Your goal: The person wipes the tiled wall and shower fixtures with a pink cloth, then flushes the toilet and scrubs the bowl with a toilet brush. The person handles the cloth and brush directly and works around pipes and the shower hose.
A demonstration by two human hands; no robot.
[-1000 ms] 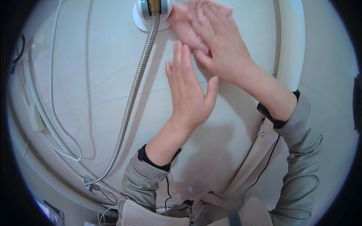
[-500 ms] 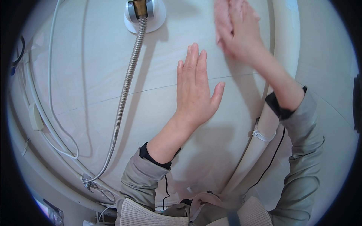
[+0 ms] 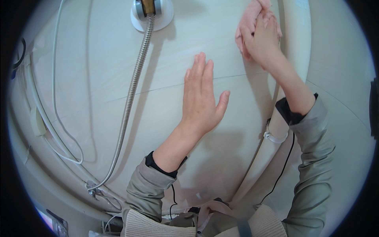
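Note:
My left hand (image 3: pixel 198 98) lies flat against the pale tiled wall (image 3: pixel 169 75), fingers together and the thumb spread away. Nothing is in it. Higher and to the right, my right hand (image 3: pixel 263 42) holds a crumpled pink cloth (image 3: pixel 249 24) against the wall, its fingers over the cloth. Part of the cloth is hidden under the palm and fingers. Just right of that hand runs a thick cream pipe (image 3: pixel 297 43).
A shower head holder (image 3: pixel 162 15) on a white round base sits at the top, its metal hose (image 3: pixel 133 87) curving down to a valve (image 3: pixel 92 190) at lower left. Left of it hang a thin white cable (image 3: pixel 54 79) and thin pipes. A black cord (image 3: pixel 282 172) hangs beside the cream pipe.
My right hand with the pink cloth has moved a little down and to the right, closer to the cream pipe. My left hand stays flat on the wall, slightly lower in the picture.

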